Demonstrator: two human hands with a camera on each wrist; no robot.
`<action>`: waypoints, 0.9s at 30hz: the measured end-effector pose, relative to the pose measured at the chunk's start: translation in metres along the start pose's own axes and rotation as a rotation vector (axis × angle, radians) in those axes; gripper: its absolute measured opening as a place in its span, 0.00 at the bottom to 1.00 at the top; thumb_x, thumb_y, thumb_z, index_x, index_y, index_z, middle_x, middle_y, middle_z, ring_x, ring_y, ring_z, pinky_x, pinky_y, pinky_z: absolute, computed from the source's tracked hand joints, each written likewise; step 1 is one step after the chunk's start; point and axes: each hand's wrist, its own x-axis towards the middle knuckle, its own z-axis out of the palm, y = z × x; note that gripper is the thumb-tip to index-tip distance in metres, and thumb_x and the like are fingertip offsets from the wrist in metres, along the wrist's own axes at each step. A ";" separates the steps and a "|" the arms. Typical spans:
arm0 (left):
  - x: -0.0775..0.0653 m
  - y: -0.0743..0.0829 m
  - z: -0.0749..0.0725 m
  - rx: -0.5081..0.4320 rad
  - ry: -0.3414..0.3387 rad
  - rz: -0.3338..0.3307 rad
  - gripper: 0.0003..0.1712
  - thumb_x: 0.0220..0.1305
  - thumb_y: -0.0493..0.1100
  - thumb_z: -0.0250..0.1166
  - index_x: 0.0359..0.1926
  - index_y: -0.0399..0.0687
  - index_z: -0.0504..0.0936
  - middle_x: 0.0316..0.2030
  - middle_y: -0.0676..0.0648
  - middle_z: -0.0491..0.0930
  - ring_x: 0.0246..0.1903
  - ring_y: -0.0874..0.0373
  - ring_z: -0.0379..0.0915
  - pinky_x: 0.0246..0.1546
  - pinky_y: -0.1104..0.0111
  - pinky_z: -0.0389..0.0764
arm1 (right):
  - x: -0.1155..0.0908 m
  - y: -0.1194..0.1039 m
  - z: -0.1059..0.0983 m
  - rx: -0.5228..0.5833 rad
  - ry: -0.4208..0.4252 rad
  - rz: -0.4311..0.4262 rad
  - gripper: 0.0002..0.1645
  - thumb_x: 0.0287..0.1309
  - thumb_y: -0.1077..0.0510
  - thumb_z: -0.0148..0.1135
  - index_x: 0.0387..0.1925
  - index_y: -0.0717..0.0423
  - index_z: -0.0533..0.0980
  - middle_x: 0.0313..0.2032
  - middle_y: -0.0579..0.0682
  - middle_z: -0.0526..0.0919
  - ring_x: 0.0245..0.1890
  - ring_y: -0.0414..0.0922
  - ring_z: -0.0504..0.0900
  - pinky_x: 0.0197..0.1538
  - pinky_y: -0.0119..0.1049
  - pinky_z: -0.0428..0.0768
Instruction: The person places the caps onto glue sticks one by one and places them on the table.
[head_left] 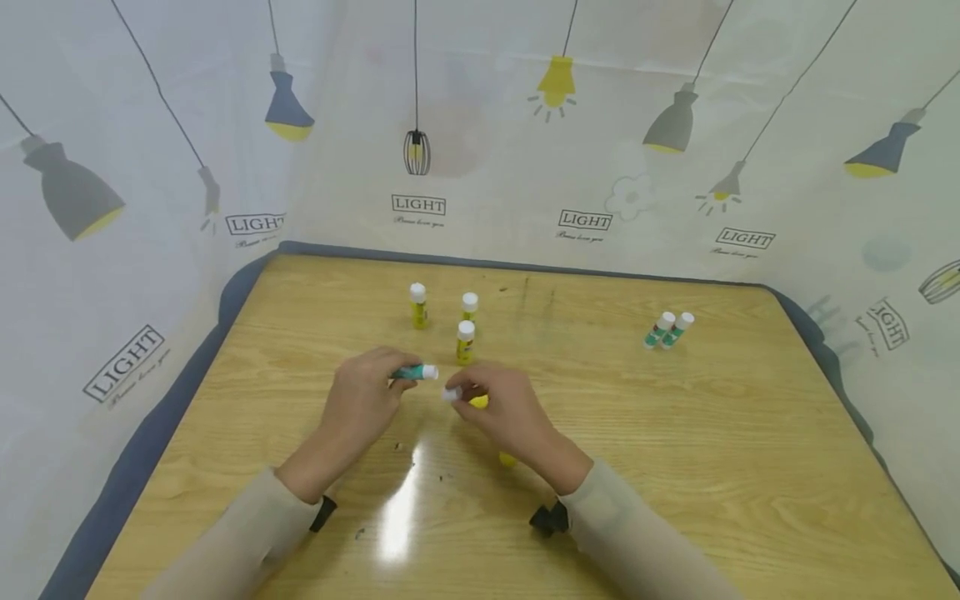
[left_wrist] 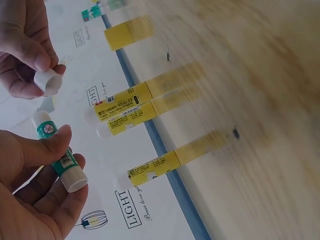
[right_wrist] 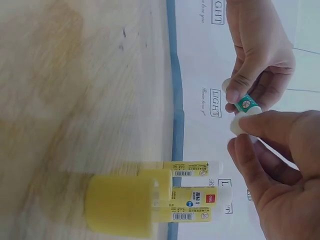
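My left hand [head_left: 360, 396] grips a green glue stick [head_left: 408, 372] between thumb and fingers, its uncapped white end pointing at the other hand. Thumb and fingertips of my right hand [head_left: 510, 408] pinch a small white cap [head_left: 451, 393], a short way from that end in the head view. In the left wrist view, the hollow mouth of the cap [left_wrist: 49, 83] shows, apart from the glue stick [left_wrist: 60, 152]. Just beyond the hands, three yellow glue sticks [head_left: 465, 343] with white caps stand upright on the table.
Two more green glue sticks [head_left: 660, 331] stand side by side at the table's back right. Close by my right hand are two plain yellow pieces, one a short cylinder [right_wrist: 120, 206], partly covered by the hand in the head view. A printed curtain [head_left: 495, 225] borders the wooden table [head_left: 712, 467].
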 end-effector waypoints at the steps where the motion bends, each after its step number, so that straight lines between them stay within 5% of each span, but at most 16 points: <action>1: 0.000 0.001 0.000 0.003 0.000 0.000 0.14 0.49 0.32 0.79 0.39 0.43 0.89 0.38 0.46 0.89 0.38 0.53 0.87 0.38 0.63 0.89 | 0.000 0.000 0.000 0.034 0.021 0.018 0.10 0.59 0.65 0.72 0.42 0.54 0.84 0.40 0.45 0.87 0.37 0.39 0.87 0.46 0.41 0.89; 13: -0.002 0.008 0.000 0.027 0.011 0.058 0.15 0.47 0.31 0.80 0.38 0.44 0.89 0.38 0.47 0.88 0.37 0.54 0.86 0.37 0.67 0.88 | -0.004 0.002 -0.004 0.412 0.119 0.158 0.09 0.57 0.69 0.72 0.38 0.59 0.83 0.43 0.52 0.87 0.43 0.50 0.88 0.44 0.34 0.88; 27: -0.002 0.012 0.006 0.009 0.025 0.123 0.12 0.49 0.33 0.80 0.37 0.45 0.89 0.37 0.49 0.88 0.38 0.56 0.83 0.40 0.68 0.87 | -0.002 0.005 -0.004 0.420 0.157 0.249 0.07 0.59 0.64 0.72 0.40 0.58 0.85 0.43 0.54 0.88 0.42 0.49 0.88 0.43 0.33 0.88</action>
